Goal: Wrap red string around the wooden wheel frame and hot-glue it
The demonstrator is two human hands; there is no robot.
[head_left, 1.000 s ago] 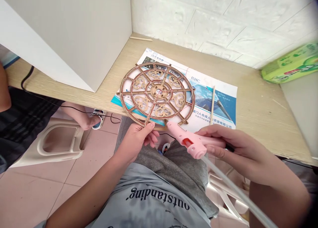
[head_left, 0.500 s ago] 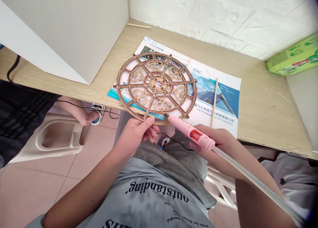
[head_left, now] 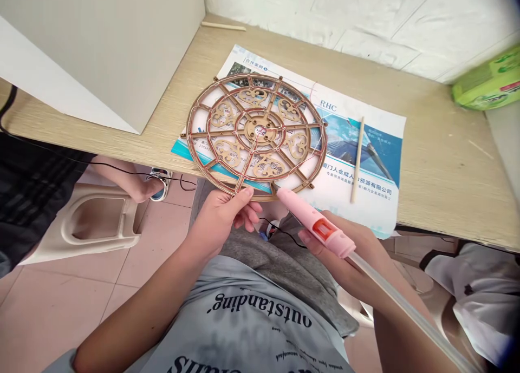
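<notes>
My left hand (head_left: 221, 216) pinches the near rim of a brown, round openwork frame (head_left: 266, 136) between thumb and fingers. The frame has rings, spokes and scroll ornaments. A thin reddish thread or wire (head_left: 300, 166) crosses its lower right part. My right hand (head_left: 345, 243) is wrapped around a pink hot glue pen (head_left: 314, 220), with a long clear glue stick (head_left: 390, 283) coming out of its back end. The pen's dark tip points at the near rim, right of my left thumb; whether it touches cannot be made out.
Under the frame lies a printed leaflet (head_left: 365, 216) with a thin wooden stick (head_left: 357, 162) on it. Another stick (head_left: 223, 25) is by the wall. A white panel (head_left: 122, 53) stands left, a green packet (head_left: 487, 80) right. A person's foot (head_left: 156, 186) shows beneath the table.
The view has shifted slightly, so the leaflet and packet appear farther right. Both hands keep their hold, and the pen tip stays by the same stretch of rim.
</notes>
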